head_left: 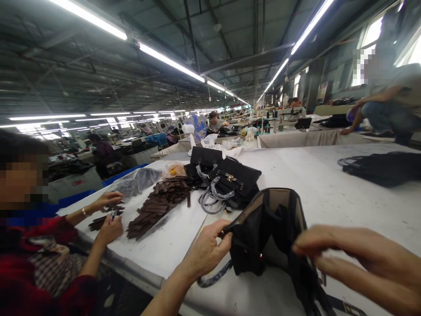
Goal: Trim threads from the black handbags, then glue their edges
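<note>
A black handbag point(241, 252) with a beige-brown lining stands open-mouthed in front of me, at the table's near side. On its left rim, my left hand point(208, 248) pinches the edge between thumb and fingers. My right hand point(362, 259), slightly blurred, has its fingers and thumb around the bag's right edge. A plastic-wrapped handle point(215, 277) hangs out below my left hand. Just beyond lie more black handbags point(238, 175) with gold-coloured clasps and wrapped handles.
Dark brown strips point(158, 206) are heaped at left on the white table point(315, 171). Beside them a co-worker's hands point(110, 228) handle similar strips. Black bag pieces point(384, 169) lie at far right; a blue fan point(199, 127) stands behind. Another person crouches at upper right.
</note>
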Available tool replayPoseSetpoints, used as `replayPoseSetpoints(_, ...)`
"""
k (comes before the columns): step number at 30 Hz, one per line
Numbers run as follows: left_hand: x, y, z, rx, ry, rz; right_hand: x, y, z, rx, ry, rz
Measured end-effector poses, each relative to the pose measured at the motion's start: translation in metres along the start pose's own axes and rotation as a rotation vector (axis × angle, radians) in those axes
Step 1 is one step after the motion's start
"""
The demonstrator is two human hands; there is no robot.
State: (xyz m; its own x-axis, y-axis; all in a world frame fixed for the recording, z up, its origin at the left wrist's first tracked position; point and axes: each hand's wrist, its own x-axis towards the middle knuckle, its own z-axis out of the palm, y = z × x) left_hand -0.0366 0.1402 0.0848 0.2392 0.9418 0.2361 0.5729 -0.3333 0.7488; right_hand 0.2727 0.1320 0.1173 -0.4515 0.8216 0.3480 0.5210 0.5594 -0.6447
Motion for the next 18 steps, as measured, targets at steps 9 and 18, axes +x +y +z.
replayPoseSetpoints(9,-0.002,0.012,-0.002,-0.094,0.037,-0.047,0.106,-0.024,0.041,-0.217,-0.322,-0.337)
replayPoseSetpoints(18,0.002,0.015,0.002,-0.225,0.014,-0.036,0.105,-0.023,0.039,-0.245,-0.359,-0.318)
